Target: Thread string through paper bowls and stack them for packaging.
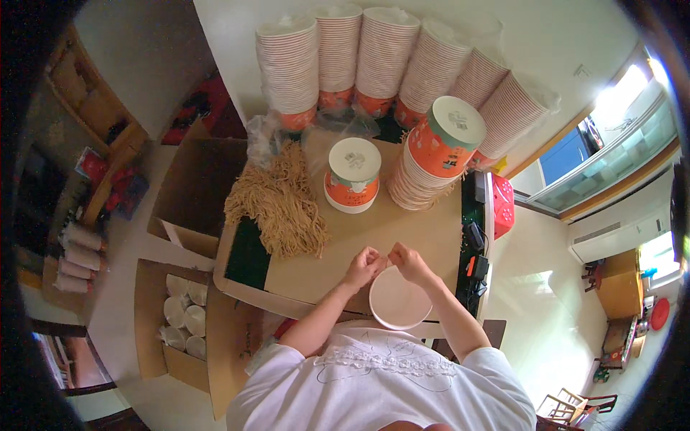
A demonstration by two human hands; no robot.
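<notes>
Paper bowl (399, 297): white, open side up, at the near edge of the cardboard-covered surface (402, 230), directly in front of the person. Left hand (364, 267) and right hand (408, 261) meet just above its far rim, fingers pinched together on something too small to make out. Judgement: bowl is light, thin-walled, easily crushed; best held at the rolled rim. Dried noodles (282, 202) lie to the left; a capped cup (352, 174) and leaning cup stack (435, 154) stand behind. Open room between bowl and cups; near edge is close.
</notes>
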